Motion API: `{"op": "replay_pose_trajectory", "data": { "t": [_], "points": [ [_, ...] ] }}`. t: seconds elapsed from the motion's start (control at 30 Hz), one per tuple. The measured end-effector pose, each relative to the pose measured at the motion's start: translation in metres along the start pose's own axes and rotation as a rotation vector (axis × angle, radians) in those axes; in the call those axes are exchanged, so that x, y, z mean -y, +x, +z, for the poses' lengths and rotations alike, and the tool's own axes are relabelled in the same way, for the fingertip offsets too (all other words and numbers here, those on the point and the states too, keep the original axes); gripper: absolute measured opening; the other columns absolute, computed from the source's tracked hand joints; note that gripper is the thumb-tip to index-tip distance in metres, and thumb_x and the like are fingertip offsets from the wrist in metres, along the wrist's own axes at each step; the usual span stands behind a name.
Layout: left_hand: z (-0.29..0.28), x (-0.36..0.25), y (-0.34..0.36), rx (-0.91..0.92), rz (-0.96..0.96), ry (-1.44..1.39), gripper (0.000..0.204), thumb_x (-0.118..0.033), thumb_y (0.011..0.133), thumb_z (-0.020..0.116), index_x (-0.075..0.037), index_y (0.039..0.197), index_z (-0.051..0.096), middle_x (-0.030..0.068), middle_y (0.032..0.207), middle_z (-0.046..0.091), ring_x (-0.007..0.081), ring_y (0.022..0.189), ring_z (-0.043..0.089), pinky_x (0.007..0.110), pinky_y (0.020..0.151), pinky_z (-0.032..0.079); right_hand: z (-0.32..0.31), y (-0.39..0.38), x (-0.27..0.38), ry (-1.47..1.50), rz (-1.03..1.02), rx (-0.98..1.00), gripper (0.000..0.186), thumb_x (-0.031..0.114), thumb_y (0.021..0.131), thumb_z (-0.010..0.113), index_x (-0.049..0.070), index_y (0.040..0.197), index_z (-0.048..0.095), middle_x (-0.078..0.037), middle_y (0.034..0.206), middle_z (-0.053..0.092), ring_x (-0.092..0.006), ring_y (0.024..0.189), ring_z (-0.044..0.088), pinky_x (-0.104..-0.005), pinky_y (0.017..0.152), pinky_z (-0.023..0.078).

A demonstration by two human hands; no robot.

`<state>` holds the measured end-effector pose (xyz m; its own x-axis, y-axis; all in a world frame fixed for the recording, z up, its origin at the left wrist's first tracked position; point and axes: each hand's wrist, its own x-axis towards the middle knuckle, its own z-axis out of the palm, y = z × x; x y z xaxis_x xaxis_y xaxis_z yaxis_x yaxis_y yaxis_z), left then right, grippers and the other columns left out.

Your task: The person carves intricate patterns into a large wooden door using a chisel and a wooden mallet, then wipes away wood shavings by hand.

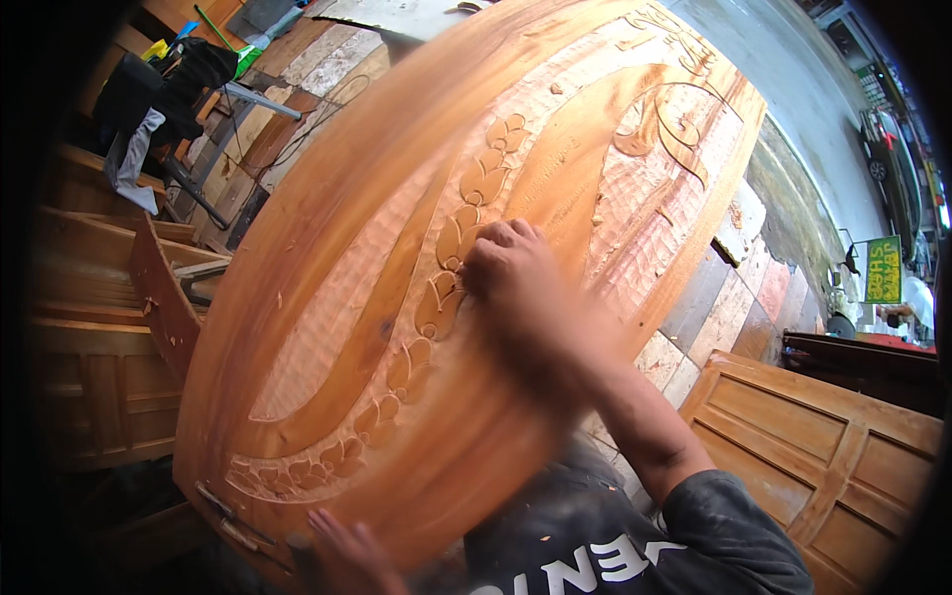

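A large carved wooden panel (397, 198) with a curved outline lies slanting across the view in front of me. A row of carved leaf and bead shapes (446, 238) runs along its middle, between textured sunken areas. My right hand (506, 260) rests on the panel at this row, its fingers curled in. Whatever those fingers hold, if anything, is hidden. My left hand (347, 555) is at the panel's near end, fingers stretched out and somewhat blurred. Beside it, a few thin chisel-like tools (233, 518) lie on the panel's lower left corner.
Panelled wooden doors stand at the left (89, 382) and lower right (808, 436). A dark stool-like seat with cloths (149, 109) is at the upper left. Tiled floor (719, 307) shows beyond the panel. A green sign (883, 270) and a parked car (886, 164) are at the right.
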<state>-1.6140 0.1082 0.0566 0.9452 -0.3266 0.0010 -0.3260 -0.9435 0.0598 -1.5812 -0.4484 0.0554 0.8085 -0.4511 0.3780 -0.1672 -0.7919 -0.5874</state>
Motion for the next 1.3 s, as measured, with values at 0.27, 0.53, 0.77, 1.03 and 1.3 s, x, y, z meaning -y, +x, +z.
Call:
{"op": "replay_pose_trajectory", "data": {
  "t": [0.27,0.53,0.77,1.03,1.3],
  "points": [
    [0.008,-0.004,0.047,-0.223,-0.113,0.121,0.073,-0.048,0.114,0.037,-0.003,0.171,0.026,0.0232,0.178,0.019,0.0424,0.166,0.013,0.056,0.133,0.01,-0.136,-0.097,-0.087,0.102,0.599,-0.533,0.027,0.022,0.115,0.056,0.006,0.131,0.069,0.001,0.102,0.069,-0.0127,0.095,0.063,-0.0257,0.084,0.052],
    [0.022,-0.114,0.236,-0.02,-0.292,0.052,0.082,-0.058,0.113,0.023,0.0,0.171,0.016,0.029,0.178,0.009,0.0473,0.164,0.013,0.058,0.134,0.009,-0.237,-0.331,-0.096,-0.187,0.97,-0.755,0.07,0.046,0.115,0.048,0.005,0.169,0.03,-0.018,0.171,0.038,-0.0321,0.156,0.039,-0.0437,0.124,0.036],
    [0.015,-0.282,0.216,0.009,0.751,-0.254,0.071,-0.049,0.114,0.038,-0.012,0.172,0.024,0.0183,0.179,0.018,0.0411,0.166,0.013,0.058,0.133,0.011,-0.172,-0.492,-0.088,-0.084,1.149,-0.506,0.069,0.045,0.116,0.047,0.002,0.168,0.035,-0.02,0.162,0.048,-0.0309,0.144,0.048,-0.0394,0.12,0.037],
    [0.049,-0.163,0.429,-0.14,0.066,0.121,0.076,-0.063,0.113,0.022,-0.016,0.174,0.021,0.0194,0.18,0.01,0.0432,0.166,0.009,0.054,0.134,0.008,-0.143,-0.589,-0.031,0.165,1.638,-0.508,0.075,0.063,0.109,0.052,0.015,0.166,0.044,-0.008,0.145,0.063,-0.019,0.1,0.067,-0.0304,0.074,0.054],
    [0.04,-0.431,0.199,0.097,0.674,0.088,0.072,-0.057,0.115,0.019,-0.017,0.174,0.009,0.0141,0.181,0.005,0.0364,0.167,0.004,0.046,0.136,0.0,-0.146,-0.549,-0.102,0.21,1.459,-0.179,0.079,0.069,0.108,0.047,0.013,0.164,0.046,-0.015,0.153,0.06,-0.0307,0.119,0.068,-0.0423,0.098,0.055]
  ]
}}
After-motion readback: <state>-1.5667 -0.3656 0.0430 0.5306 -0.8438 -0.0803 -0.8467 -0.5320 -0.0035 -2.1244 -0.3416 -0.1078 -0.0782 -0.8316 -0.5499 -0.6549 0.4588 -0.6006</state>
